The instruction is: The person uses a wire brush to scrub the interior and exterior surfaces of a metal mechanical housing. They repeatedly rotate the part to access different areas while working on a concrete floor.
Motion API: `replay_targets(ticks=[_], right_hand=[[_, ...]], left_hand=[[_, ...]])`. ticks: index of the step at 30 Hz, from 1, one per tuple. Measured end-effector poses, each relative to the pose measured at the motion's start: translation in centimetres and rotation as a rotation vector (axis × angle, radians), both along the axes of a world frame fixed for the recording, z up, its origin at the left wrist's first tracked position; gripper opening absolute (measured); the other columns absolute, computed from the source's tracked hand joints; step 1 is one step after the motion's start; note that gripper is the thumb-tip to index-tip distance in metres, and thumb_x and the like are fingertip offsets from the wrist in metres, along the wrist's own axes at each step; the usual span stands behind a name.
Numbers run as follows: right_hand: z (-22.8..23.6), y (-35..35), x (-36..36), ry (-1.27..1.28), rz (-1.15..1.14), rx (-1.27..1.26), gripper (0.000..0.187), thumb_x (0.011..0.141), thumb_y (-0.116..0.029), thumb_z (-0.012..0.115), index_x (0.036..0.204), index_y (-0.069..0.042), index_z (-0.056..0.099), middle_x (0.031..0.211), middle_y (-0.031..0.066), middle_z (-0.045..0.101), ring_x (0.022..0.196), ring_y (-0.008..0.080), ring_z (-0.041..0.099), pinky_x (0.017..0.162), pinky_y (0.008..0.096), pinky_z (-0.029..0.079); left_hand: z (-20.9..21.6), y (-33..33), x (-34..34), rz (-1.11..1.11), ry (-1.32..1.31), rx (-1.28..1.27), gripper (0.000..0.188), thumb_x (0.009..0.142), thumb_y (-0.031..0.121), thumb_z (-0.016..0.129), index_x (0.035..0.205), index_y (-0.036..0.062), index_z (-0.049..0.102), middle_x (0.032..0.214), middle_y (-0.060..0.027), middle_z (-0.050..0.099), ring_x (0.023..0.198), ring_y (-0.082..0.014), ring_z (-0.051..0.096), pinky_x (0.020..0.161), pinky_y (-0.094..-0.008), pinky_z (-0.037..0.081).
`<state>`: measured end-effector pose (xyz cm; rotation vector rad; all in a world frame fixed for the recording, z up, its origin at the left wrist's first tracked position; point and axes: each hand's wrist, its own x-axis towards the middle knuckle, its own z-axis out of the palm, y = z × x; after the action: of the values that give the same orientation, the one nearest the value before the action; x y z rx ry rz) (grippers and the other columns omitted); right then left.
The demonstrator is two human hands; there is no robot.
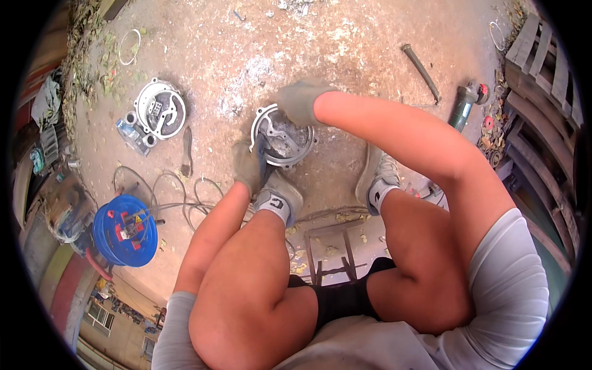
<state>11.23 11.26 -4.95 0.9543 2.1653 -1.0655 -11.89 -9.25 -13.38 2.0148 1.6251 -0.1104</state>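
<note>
A round cast-metal housing with a raised rim, small lugs and a curved inner wall stands on the ground in front of my feet. My left hand, in a grey work glove, grips its left edge near my left shoe; its fingertips are partly hidden by the rim. At the far right edge of the housing is my gloved right hand. Motion blur smears its fingers, so what they hold cannot be made out.
A similar round housing lies at the left with a blue-grey part beside it. Nearby are a flat tool, a blue cable reel and loose cable. On the right are a long bolt-like rod, an angle grinder and wooden pallets.
</note>
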Motion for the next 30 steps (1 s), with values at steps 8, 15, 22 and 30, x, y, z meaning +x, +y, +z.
replay_targets(ticks=[8,15,22,30], right_hand=[[1.4,0.8,-0.3,-0.024,-0.036,-0.016,0.056,0.098,-0.011,0.060,0.152,-0.026,0.065,0.137,0.0100,0.078,0.125,0.0355,0.075,0.105,0.0506,0.059],[2.2,0.9,-2.4,-0.133,-0.021,-0.032,0.051,0.100,-0.012,0.063,0.149,-0.025,0.068,0.136,0.0086,0.079,0.128,0.0366,0.074,0.102,0.0482,0.061],[3.6,1.2,-5.5,-0.251,0.313,0.034,0.031,0.096,-0.010,0.073,0.125,-0.009,0.083,0.123,0.0122,0.083,0.114,0.0349,0.080,0.092,0.0444,0.066],[-1.0,-0.6,-1.0,-0.018,-0.171,-0.020,0.034,0.103,-0.023,0.066,0.134,-0.029,0.079,0.124,0.0102,0.082,0.115,0.0359,0.079,0.100,0.0475,0.061]], left_hand=[[-0.2,-0.1,-0.3,0.019,0.017,-0.028,0.058,0.102,0.041,0.073,0.145,0.0027,0.062,0.115,-0.0245,0.071,0.109,-0.0426,0.069,0.092,-0.0521,0.055],[-1.8,-0.2,-0.1,0.454,-0.079,-0.192,0.060,0.102,0.049,0.070,0.135,-0.0015,0.068,0.118,-0.0309,0.070,0.113,-0.0478,0.064,0.097,-0.0542,0.050],[0.7,2.0,1.3,0.709,-0.191,-0.237,0.069,0.106,0.061,0.058,0.118,-0.0037,0.078,0.121,-0.0387,0.069,0.115,-0.0547,0.066,0.100,-0.0581,0.049],[-0.5,-0.2,0.1,0.372,-0.066,-0.262,0.048,0.103,0.032,0.075,0.141,0.0025,0.069,0.125,-0.0299,0.068,0.112,-0.0447,0.067,0.097,-0.0531,0.053]])
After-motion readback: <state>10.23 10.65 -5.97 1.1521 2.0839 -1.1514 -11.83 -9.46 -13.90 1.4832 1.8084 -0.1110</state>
